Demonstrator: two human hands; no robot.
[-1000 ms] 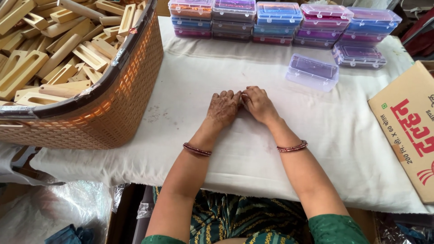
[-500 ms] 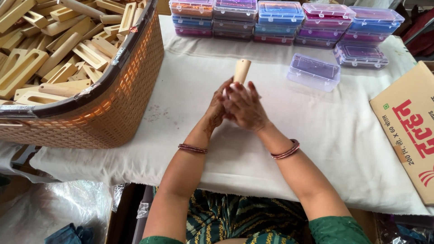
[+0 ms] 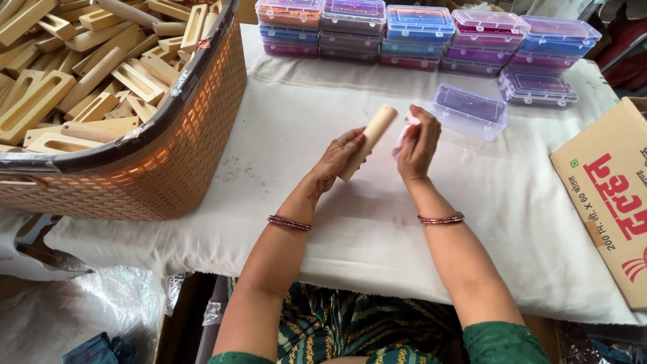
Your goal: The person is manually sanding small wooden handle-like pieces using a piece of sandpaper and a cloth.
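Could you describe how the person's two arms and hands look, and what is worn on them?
Both arms are bare from the short green sleeves down. The left hand has a thin dark red bangle at the wrist; the right hand has a similar bangle. No gloves or rings are visible.

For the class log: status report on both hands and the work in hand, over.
Left hand grips wooden cylinder, tilted. Right hand pinches small pink piece beside it. Clear plastic box just beyond, not touching.

The white bench [image 3: 323,121] has bare room in the middle. A big basket [image 3: 175,168] blocks the left, stacked boxes [image 3: 418,34] the back, a clear box [image 3: 470,111] and cardboard box [image 3: 606,195] the right.
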